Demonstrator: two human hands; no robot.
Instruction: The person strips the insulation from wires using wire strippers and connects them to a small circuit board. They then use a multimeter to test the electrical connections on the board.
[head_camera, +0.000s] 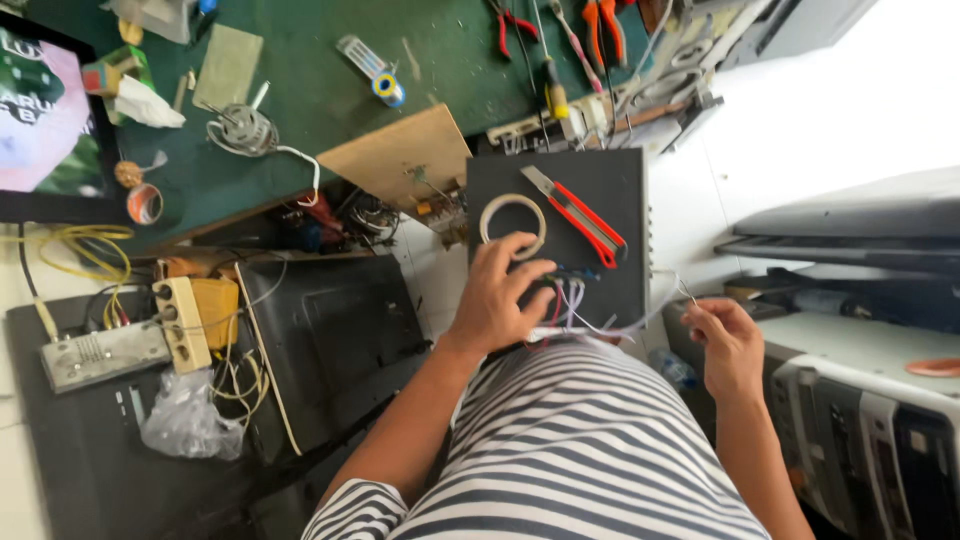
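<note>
Sorting thin wires on the dark box, one hand pinning, the other pulling.

Head view: my left hand (495, 300) lay half-open on the dark box (600, 190), fingers spread, pressing the bundle of thin wires (572, 305) just below the roll of tape (512, 225) and the red utility knife (580, 215). My right hand (728, 345) was pinched closed on one pale strand (655, 315), drawn off to the side. I judged it best to keep the bundle pinned flat and the strand taut but gentle, well clear of the blade.
</note>
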